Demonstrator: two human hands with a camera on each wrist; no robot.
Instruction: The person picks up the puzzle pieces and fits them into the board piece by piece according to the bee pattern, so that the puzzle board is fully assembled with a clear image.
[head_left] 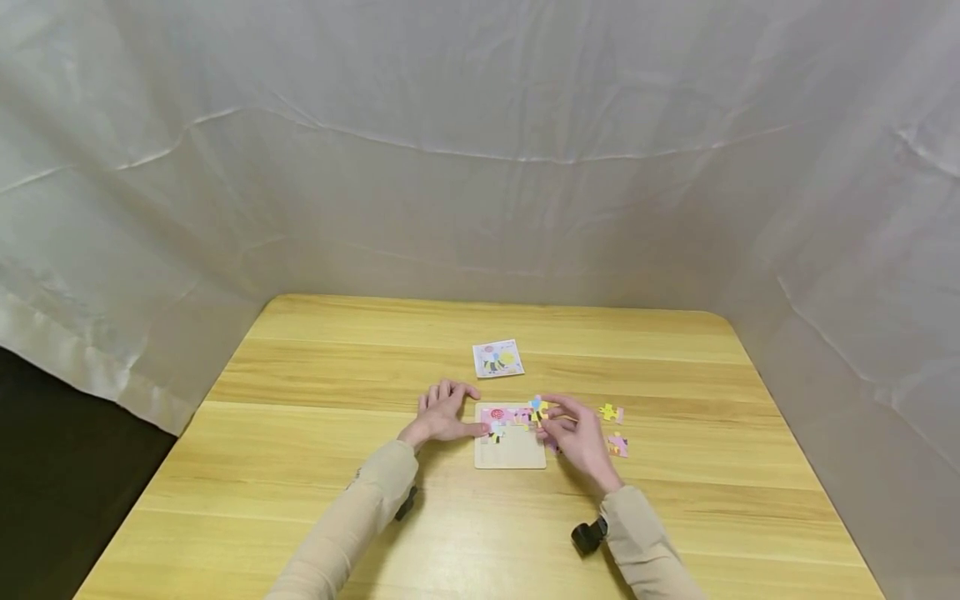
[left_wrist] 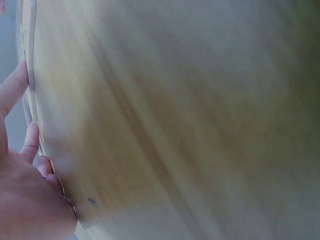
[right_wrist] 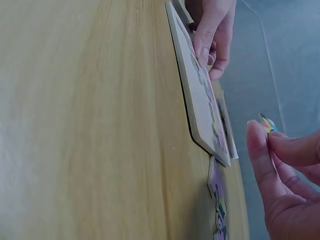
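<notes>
A small wooden puzzle board (head_left: 510, 450) lies on the yellow table (head_left: 300, 450), with several coloured pieces set in its upper part. My left hand (head_left: 444, 414) rests flat on the table at the board's left edge, its thumb touching the board (right_wrist: 197, 95). My right hand (head_left: 573, 429) hovers over the board's right edge and pinches a small blue and yellow puzzle piece (head_left: 537, 407) between thumb and forefinger; that piece (right_wrist: 267, 123) shows at my fingertips in the right wrist view. The left wrist view shows my fingers (left_wrist: 30, 145) against the blurred table.
A picture card (head_left: 497, 358) lies behind the board. Loose pieces lie to the right: a yellow one (head_left: 609, 412), a pink one (head_left: 618, 446), and another (right_wrist: 218, 200) by the board's corner. White sheeting (head_left: 480, 150) encloses the table.
</notes>
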